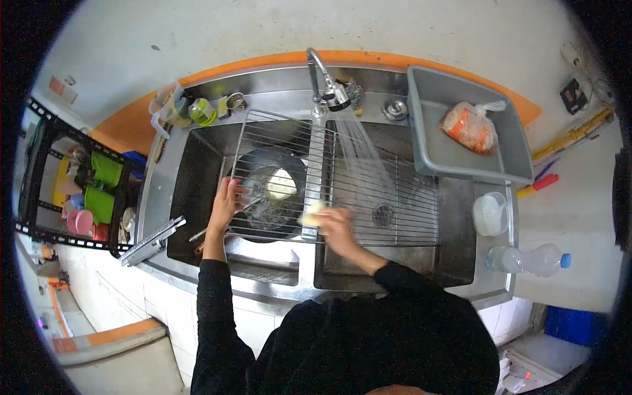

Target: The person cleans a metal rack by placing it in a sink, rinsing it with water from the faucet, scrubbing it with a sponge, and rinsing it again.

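A large wire rack (401, 197) lies across the two basins of a steel sink (303, 280). My left hand (228, 201) grips the rack's left edge, its fingers over the wires. In my right hand (334, 229) is a pale yellow sponge, pressed against the rack near the divider between the basins. Water sprays from the faucet (337, 99) onto the rack's right part. Below the rack, in the left basin, sits a dark round pan (253, 168) with a whitish item (281, 184) in it.
A grey tub (431, 155) holding a bagged orange item (469, 128) stands at the back right. Near it are a clear container (490, 214) and a plastic bottle (530, 260). A green cup (203, 112) stands back left; a black shelf (72, 247) is farther left.
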{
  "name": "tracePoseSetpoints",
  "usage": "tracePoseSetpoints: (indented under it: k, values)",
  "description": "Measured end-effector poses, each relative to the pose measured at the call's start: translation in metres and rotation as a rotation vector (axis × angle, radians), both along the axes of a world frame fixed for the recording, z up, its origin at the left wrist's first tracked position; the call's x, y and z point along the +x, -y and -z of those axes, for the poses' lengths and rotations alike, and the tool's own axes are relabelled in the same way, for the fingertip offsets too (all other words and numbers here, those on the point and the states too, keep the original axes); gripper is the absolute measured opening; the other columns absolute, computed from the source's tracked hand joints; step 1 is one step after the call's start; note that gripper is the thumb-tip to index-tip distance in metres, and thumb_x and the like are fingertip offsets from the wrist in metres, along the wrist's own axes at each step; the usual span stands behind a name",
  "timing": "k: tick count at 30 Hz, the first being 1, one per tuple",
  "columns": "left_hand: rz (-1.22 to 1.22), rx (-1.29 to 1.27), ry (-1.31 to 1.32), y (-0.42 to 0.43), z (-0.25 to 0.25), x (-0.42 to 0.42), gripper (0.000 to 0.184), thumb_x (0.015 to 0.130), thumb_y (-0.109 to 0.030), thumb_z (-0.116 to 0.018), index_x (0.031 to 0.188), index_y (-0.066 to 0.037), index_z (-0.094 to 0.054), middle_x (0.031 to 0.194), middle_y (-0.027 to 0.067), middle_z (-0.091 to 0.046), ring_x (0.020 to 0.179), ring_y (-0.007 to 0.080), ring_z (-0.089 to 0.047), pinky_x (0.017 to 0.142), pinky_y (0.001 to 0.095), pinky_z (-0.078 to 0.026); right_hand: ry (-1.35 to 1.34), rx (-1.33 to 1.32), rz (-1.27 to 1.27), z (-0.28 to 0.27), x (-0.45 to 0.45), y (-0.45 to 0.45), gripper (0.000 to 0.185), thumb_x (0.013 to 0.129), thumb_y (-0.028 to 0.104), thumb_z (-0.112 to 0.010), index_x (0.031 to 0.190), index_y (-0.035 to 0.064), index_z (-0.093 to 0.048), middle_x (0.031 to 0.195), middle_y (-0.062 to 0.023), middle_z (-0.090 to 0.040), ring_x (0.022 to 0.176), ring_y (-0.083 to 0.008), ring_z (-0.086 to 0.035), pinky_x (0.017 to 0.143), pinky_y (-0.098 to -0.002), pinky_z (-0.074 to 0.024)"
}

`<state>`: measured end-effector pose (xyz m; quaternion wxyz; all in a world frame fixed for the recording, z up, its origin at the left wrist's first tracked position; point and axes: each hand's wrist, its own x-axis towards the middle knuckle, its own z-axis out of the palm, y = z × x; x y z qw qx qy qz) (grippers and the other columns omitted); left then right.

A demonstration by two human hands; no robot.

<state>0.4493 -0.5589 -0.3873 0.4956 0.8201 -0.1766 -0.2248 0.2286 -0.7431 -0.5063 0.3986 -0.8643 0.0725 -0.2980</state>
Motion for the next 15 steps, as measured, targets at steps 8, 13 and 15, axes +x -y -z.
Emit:
tracePoseSetpoints:
  k: [8, 13, 15]
  values:
    - [0.101, -0.715, -0.771, -0.013, 0.002, 0.004, 0.049, 0.093, -0.039, -0.031, 0.123, -0.002, -0.039, 0.119, 0.0179, -0.051, 0.108, 0.0290, -0.051, 0.091, 0.0402, -0.043, 0.271, 0.120, -0.442, -0.090, 0.131, -0.079, 0.027, 0.075, 0.003, -0.055, 0.095, 0.0160, -0.067, 0.104, -0.0018, -0.056, 0.099, -0.0258, -0.045, 0.092, -0.0372, -0.0340]
    - [0.070, -0.444, -0.485, -0.009, -0.022, -0.009, 0.040, 0.094, -0.031, -0.032, 0.117, -0.001, -0.046, 0.121, 0.0136, -0.051, 0.110, 0.0259, -0.051, 0.085, 0.0366, -0.046, 0.198, -0.121, -0.574, -0.035, 0.056, 0.004, 0.028, 0.066, 0.002, -0.060, 0.085, 0.0203, -0.069, 0.100, 0.0003, -0.060, 0.098, -0.0239, -0.050, 0.088, -0.0351, -0.0373]
    - [0.066, -0.448, -0.483, -0.010, -0.019, -0.010, 0.041, 0.094, -0.033, -0.031, 0.117, -0.001, -0.045, 0.121, 0.0146, -0.051, 0.109, 0.0264, -0.052, 0.084, 0.0372, -0.046, 0.107, -0.140, -0.520, -0.035, 0.038, 0.014, 0.026, 0.067, 0.003, -0.060, 0.085, 0.0185, -0.069, 0.100, -0.0003, -0.060, 0.099, -0.0238, -0.049, 0.090, -0.0355, -0.0366]
